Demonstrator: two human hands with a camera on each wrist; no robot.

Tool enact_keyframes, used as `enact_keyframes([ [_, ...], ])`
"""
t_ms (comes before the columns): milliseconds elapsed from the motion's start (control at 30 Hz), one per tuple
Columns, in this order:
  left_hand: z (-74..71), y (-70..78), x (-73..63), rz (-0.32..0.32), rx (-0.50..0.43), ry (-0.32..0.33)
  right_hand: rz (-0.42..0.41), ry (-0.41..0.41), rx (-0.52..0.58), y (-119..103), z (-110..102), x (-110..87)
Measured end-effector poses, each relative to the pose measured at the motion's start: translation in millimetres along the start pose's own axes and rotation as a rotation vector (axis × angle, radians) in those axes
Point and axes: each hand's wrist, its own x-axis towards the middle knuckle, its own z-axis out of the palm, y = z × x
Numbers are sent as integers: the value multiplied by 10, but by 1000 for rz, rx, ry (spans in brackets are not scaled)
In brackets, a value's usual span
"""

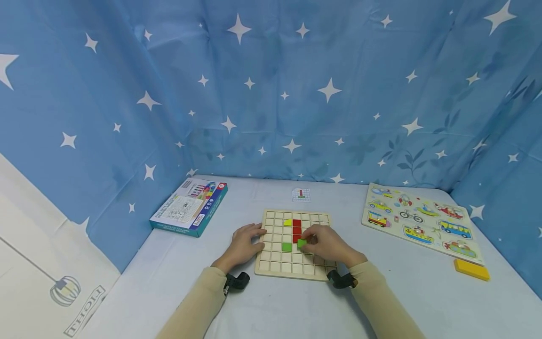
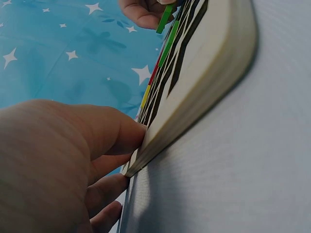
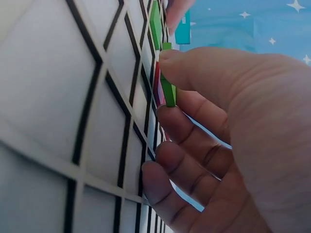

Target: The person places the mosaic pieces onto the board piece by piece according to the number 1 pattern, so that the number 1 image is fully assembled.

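Observation:
A wooden grid board point(image 1: 275, 273) lies flat on the table. Its squares hold a yellow piece point(image 1: 287, 222), a column of red square tiles point(image 1: 296, 230) and a green square tile point(image 1: 286, 247). Between thumb and fingers my right hand point(image 1: 328, 245) pinches another green tile point(image 3: 168, 90), tilted just over the grid beside the lowest red tile. My left hand point(image 1: 243, 246) rests at the board's left edge, its thumb point(image 2: 114, 128) and fingertips touching the rim. What lies under the right palm is hidden in the head view.
Behind the board lies a small pattern card point(image 1: 301, 195). A boxed set point(image 1: 189, 207) is at the left. On the right are a vehicle peg puzzle point(image 1: 417, 221) and a yellow block point(image 1: 472, 269). A starry blue curtain point(image 1: 271, 117) borders the table.

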Motion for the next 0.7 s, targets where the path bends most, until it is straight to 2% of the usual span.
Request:
enact_keyframes([
  [200,-3,3,-4,-2,1,1,-14,-9,21,-32,42,3],
  [700,5,-8,-8,7,-3,6,-75,-1,-29,-58,72,-14],
])
